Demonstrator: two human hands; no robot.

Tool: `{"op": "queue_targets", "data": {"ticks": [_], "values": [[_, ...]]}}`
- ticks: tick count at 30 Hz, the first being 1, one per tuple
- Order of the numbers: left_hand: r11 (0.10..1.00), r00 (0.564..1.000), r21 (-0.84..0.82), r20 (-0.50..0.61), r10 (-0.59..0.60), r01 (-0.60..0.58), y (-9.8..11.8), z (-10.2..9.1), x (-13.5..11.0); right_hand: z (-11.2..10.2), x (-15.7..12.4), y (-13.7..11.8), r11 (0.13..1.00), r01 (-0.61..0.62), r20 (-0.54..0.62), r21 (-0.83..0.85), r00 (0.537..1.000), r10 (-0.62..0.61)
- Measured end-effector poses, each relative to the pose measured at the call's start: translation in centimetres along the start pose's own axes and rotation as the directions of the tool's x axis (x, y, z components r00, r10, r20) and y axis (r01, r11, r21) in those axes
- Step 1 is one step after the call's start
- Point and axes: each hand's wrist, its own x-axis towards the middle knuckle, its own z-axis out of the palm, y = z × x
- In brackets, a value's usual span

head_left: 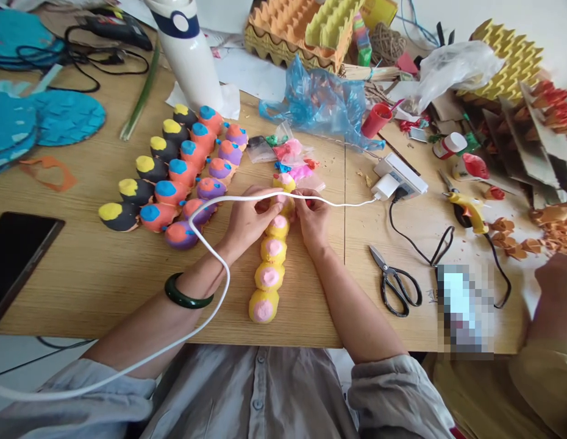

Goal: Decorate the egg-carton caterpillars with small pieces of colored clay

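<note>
In front of me lies a yellow egg-carton strip (272, 249), its row of bumps coated in a clay-like layer with pink patches on top. My left hand (253, 216) grips its far part from the left, thumb laid over a bump. On the other side, the fingers of my right hand (313, 221) are pinched together against the strip's edge; anything small between them is hidden. A white cable (210, 247) runs over both hands. Left of them sit similar strips: black with yellow (138, 192), orange with blue (178, 171) and purple with orange (209, 189). Bagged coloured clay (290, 149) lies just beyond.
Scissors (393, 283), a power strip (402, 174) and a yellow glue gun (469, 210) are at right. A white tumbler (187, 55) and blue plastic bag (324, 100) stand behind. A phone (22, 256) lies left. Another person's arm (555, 305) enters at right.
</note>
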Motion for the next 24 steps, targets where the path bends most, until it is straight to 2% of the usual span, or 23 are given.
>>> {"op": "queue_targets", "data": {"ticks": [12,24], "values": [[0.999,1.000,-0.023,-0.012,-0.029,0.028,0.00,0.46,-0.46,0.30,-0.12,-0.31,1.000,-0.011,0.000,-0.029,1.000,0.011],[1.000,0.999,-0.014,-0.038,-0.028,0.027,0.02,0.39,-0.45,0.37,-0.24,-0.03,0.984,0.016,-0.044,-0.176,0.999,-0.024]]}}
